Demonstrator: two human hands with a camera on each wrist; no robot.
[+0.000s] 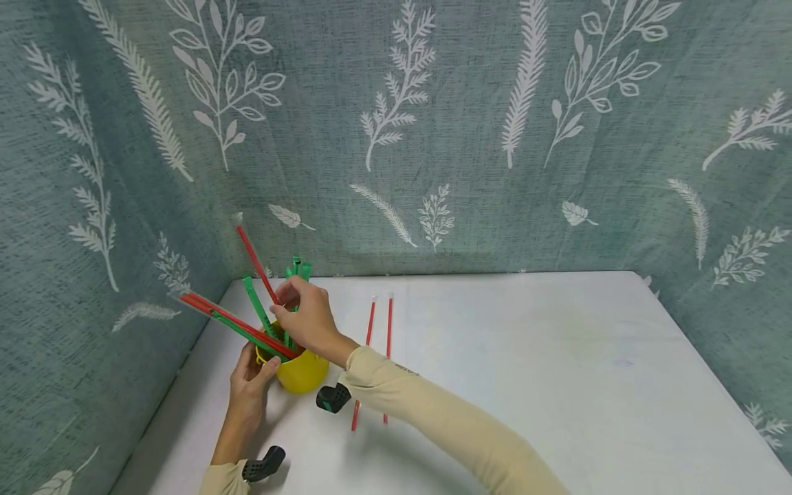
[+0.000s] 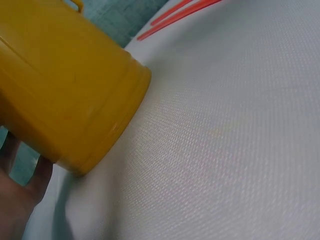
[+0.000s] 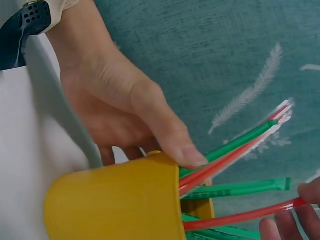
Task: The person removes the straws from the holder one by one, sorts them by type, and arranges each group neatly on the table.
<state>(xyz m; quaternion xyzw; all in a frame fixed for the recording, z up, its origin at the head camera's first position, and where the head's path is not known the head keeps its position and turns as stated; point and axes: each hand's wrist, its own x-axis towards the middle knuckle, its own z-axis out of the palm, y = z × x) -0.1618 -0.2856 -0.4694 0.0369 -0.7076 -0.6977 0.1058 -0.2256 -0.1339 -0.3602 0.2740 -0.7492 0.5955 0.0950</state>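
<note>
A yellow bucket (image 1: 303, 373) stands on the left part of the table, holding several red and green wrapped straws. My left hand (image 1: 247, 395) holds the bucket's left side, thumb near the rim; the left wrist view shows its fingers against the yellow wall (image 2: 75, 80). Above the opening, my right hand (image 1: 309, 316) pinches a red straw (image 1: 254, 260), whose lower end is inside the bucket in the right wrist view. Red straws and a green straw (image 3: 240, 145) lean out over the left rim. Other green straws (image 3: 250, 187) rise behind them.
Two red straws (image 1: 388, 330) lie side by side on the white table (image 1: 526, 371), right of the bucket and partly under my right forearm. A green leaf-patterned curtain (image 1: 470, 137) hangs behind the table and along both sides.
</note>
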